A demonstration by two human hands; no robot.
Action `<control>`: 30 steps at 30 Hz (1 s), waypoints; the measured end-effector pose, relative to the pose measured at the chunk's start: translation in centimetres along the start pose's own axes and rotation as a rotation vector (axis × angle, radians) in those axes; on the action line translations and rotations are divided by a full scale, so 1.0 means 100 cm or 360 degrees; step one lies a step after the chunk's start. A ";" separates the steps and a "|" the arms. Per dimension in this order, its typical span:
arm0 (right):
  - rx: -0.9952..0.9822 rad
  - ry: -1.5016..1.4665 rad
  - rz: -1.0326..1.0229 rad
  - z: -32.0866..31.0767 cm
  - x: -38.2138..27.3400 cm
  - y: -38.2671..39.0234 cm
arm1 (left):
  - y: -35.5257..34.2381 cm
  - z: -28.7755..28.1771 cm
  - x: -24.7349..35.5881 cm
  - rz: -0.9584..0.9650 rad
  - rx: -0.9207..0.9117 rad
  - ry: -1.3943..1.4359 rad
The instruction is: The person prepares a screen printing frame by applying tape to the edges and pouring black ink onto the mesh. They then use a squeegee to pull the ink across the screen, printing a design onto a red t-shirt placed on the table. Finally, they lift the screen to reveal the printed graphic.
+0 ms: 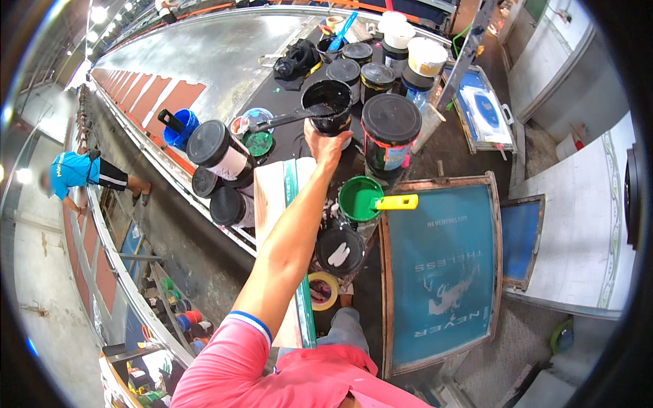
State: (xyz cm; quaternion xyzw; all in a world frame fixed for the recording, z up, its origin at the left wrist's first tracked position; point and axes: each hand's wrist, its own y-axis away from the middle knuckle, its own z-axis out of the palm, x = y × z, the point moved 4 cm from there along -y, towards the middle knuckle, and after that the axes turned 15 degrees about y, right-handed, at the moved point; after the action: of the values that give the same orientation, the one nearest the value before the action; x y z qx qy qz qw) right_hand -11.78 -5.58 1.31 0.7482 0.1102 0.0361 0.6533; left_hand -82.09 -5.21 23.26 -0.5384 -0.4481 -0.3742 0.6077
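Note:
My left hand (327, 144) reaches forward and grips the side of an open black tub (330, 102) of dark ink, its fingers partly hidden behind it. Across the tub's rim lies a dark-handled spatula (279, 120), pointing left. Under my left forearm is a wooden squeegee (271, 197) with a green edge; what supports it is hidden. Right of the forearm stands an open pot of green ink (358, 198) with a yellow-handled scraper (396, 202) in it. A large lidded black tub (390, 129) stands right of my hand. My right hand is out of view.
Lidded tubs (216, 151) crowd the left edge; more tubs (359, 53) stand at the back. A framed printing screen (442, 272) leans at right. A tape roll (322, 291) lies near my legs. A long printing table (224, 41) stretches away; a person (75, 170) works at far left.

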 end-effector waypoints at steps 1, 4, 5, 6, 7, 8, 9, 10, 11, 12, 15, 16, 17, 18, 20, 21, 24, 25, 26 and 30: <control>0.0008 -0.0009 0.0009 -0.002 -0.004 0.000 | -0.002 0.004 -0.005 0.0003 0.0047 0.0008; 0.0015 -0.0016 0.0030 -0.002 -0.015 -0.003 | -0.014 0.007 -0.019 -0.0052 0.0124 0.0049; 0.0020 -0.0028 0.0034 -0.001 -0.017 -0.003 | -0.014 0.009 -0.017 -0.0085 0.0159 0.0073; 0.0021 -0.0037 0.0036 0.000 -0.019 -0.004 | -0.015 0.009 -0.014 -0.0117 0.0194 0.0095; 0.0028 -0.0044 0.0039 0.000 -0.018 -0.004 | -0.015 0.010 -0.012 -0.0100 0.0220 0.0156; 0.0030 -0.0068 0.0042 0.003 -0.018 -0.003 | -0.015 0.012 -0.010 -0.0100 0.0264 0.0086; 0.0028 -0.0093 0.0040 0.010 -0.017 -0.001 | -0.015 0.014 -0.008 -0.0100 0.0300 0.0017; 0.0026 -0.0135 0.0050 0.018 -0.014 0.001 | -0.013 0.024 -0.005 -0.0107 0.0315 -0.0043; 0.0009 -0.0167 0.0059 0.028 -0.009 0.006 | -0.013 0.026 -0.002 0.0018 0.0250 0.0080; -0.0018 -0.0204 0.0063 0.036 -0.003 0.009 | -0.018 0.029 0.002 0.0146 0.0185 0.0210; -0.0226 -0.0208 0.0107 0.070 0.032 0.024 | -0.043 0.002 0.024 0.0580 -0.0072 0.0146; -0.0357 -0.0127 0.0120 0.072 0.050 0.024 | -0.053 -0.031 0.032 0.0804 0.0007 -0.0670; -0.0464 -0.0118 0.0140 0.082 0.063 0.026 | -0.055 -0.043 0.039 0.0955 0.0031 -0.1175; -0.0583 -0.0107 0.0155 0.088 0.077 0.028 | -0.057 -0.054 0.053 0.1025 0.0055 -0.1193; -0.0874 -0.0267 0.0200 0.112 0.090 0.029 | -0.057 -0.015 0.106 0.0717 -0.0434 0.0406; -0.0994 -0.0346 0.0185 0.115 0.097 0.026 | -0.062 -0.016 0.117 0.0517 -0.0262 0.0542; -0.1132 -0.0365 -0.0155 0.102 0.100 0.008 | -0.119 -0.086 0.146 0.0732 -0.0660 0.0003; -0.0995 -0.0229 -0.0107 0.070 0.087 0.026 | -0.119 -0.126 0.169 0.0884 -0.0770 -0.0337; -0.0976 -0.0398 -0.0142 0.068 0.093 0.020 | -0.067 -0.118 0.205 0.0870 -0.0638 -0.0321; -0.0466 -0.0062 -0.0676 0.012 0.070 0.047 | 0.090 -0.150 0.302 0.0916 -0.0069 0.0327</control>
State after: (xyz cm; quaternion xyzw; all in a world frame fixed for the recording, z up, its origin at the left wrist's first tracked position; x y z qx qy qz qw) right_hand -4.20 -5.86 5.12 0.6062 0.2459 -0.1008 0.7496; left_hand -61.90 -17.91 48.76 -0.6154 -0.2053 -0.2486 0.7192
